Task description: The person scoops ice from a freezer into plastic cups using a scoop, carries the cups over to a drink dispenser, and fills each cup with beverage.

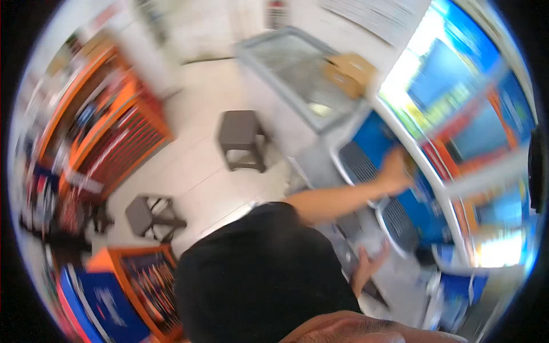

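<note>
My left hand reaches out over a blue panel beside the window frame. Its fingers are smeared by motion, and a small brownish patch shows at their tips, too blurred to name. Closer to my body, my right hand is above the grey counter, thumb and fingers apart, with nothing visible in it. Between the hands and the window lie two dark ridged pads with pale rims, one ridged pad near my left wrist and another ridged pad lower down.
A glass-topped case carries a brown cardboard box. Behind me stand a dark plastic stool, a second stool, an orange rack and an orange tool cabinet. Bright window panels border the counter.
</note>
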`<state>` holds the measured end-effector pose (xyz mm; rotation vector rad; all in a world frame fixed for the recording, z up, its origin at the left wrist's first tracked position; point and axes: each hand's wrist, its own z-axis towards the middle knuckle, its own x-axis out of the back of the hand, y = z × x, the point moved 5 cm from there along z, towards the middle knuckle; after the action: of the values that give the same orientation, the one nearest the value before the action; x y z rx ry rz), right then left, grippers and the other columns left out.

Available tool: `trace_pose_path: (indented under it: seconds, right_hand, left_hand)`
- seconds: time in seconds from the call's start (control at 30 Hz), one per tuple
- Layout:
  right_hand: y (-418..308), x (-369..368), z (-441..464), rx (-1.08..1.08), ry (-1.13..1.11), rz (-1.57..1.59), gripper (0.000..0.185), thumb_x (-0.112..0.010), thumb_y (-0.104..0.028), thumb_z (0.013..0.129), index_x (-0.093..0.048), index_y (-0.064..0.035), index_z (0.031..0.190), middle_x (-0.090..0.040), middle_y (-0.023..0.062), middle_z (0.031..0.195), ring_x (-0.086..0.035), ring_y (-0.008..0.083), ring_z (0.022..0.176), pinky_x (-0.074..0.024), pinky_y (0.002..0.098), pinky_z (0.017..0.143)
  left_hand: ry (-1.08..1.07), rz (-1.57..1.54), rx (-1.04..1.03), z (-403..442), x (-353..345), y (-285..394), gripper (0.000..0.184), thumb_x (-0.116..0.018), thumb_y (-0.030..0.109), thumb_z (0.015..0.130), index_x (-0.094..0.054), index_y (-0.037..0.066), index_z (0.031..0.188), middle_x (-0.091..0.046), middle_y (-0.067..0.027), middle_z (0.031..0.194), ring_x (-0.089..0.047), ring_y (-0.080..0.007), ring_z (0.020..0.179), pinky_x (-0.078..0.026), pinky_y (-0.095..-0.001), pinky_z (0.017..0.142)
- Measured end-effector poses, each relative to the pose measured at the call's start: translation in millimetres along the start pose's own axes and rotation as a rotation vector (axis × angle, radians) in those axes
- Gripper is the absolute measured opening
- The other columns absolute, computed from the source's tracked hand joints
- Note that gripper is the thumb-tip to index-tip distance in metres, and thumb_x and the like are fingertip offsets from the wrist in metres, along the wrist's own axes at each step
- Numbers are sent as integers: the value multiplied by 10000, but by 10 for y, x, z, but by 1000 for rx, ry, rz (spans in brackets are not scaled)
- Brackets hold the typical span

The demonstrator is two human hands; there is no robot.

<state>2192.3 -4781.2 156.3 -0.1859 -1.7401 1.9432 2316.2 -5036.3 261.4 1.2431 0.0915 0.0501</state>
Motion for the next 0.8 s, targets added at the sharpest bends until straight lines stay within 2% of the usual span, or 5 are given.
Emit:
trace_pose_path:
  seconds: [0.03,0.13,0.37,0.67,0.8]
  right_hand:
    - [53,-22,24,-64,-52,116,817,-836,-121,757,-439,18,1458,-476,175,1450,-409,318,1387,-316,472,1183]
    - [346,91,157,115,-103,-176,781,-796,-91,799,-424,4,1479,-451,197,1490,-416,336,1385,-394,486,1144]
    - [278,-173,461,209,-269,-72,788,-777,-148,808,-412,-1,1491,-462,206,1486,-446,347,1364,-408,493,1129]
    - [316,-136,718,206,-212,-33,805,-750,-232,821,-393,-9,1508,-479,220,1481,-492,365,1332,-430,504,1108]
    - [387,-5,781,180,-123,-27,815,-737,-270,828,-385,-12,1516,-487,226,1478,-513,372,1318,-439,508,1099]
  left_hand:
    - [29,113,1,0,-12,-21,908,-894,111,496,-503,-9,1307,-581,-247,1261,-559,-438,1197,-471,-494,1054]
    - [113,125,-70,1,-117,-159,945,-866,90,514,-446,-50,1349,-554,-285,1292,-528,-474,1227,-455,-518,1071]
    - [55,150,-48,66,-211,-355,1274,-921,127,510,-197,-122,1528,-471,-336,1395,-465,-470,1321,-394,-484,1141]
    - [-40,71,3,13,-36,-75,1186,-932,114,481,-298,-79,1465,-478,-310,1417,-446,-465,1366,-383,-490,1155]
    - [107,79,-126,33,-94,-175,1015,-938,90,438,-416,-38,1299,-582,-261,1251,-557,-457,1207,-480,-503,1023]
